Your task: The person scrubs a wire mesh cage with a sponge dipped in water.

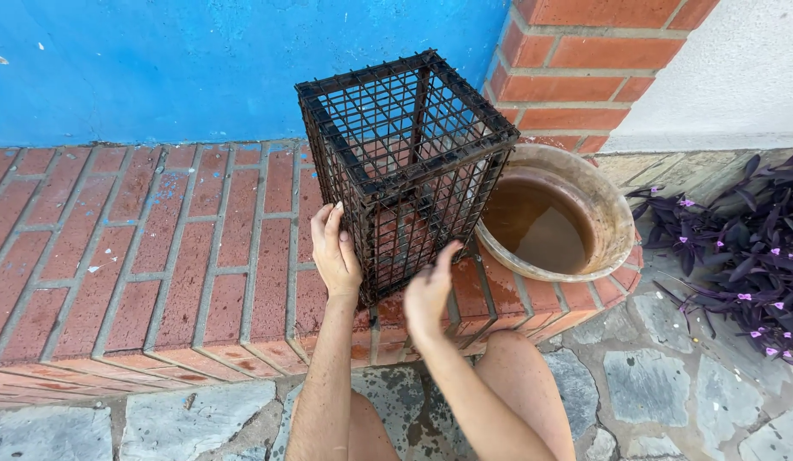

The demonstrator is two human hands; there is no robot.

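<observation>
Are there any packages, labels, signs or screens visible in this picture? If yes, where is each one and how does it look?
None: no package, label, sign or screen shows.
Only a black wire-mesh cage stands upright on the red brick ledge, with the left hand flat against its side and the right hand near its base.
A round basin of brown water sits beside it.

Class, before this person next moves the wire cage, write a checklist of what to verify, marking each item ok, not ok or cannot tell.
1. Left hand flat on the wire cage: ok.
2. Right hand gripping the cage: not ok, it is open and blurred at the near face.
3. Cage upright on the brick ledge: ok.
4. Cage clear of the water basin: cannot tell, they overlap in view.
5. Basin sits fully on the ledge: ok.
6. Cage empty: cannot tell.
</observation>
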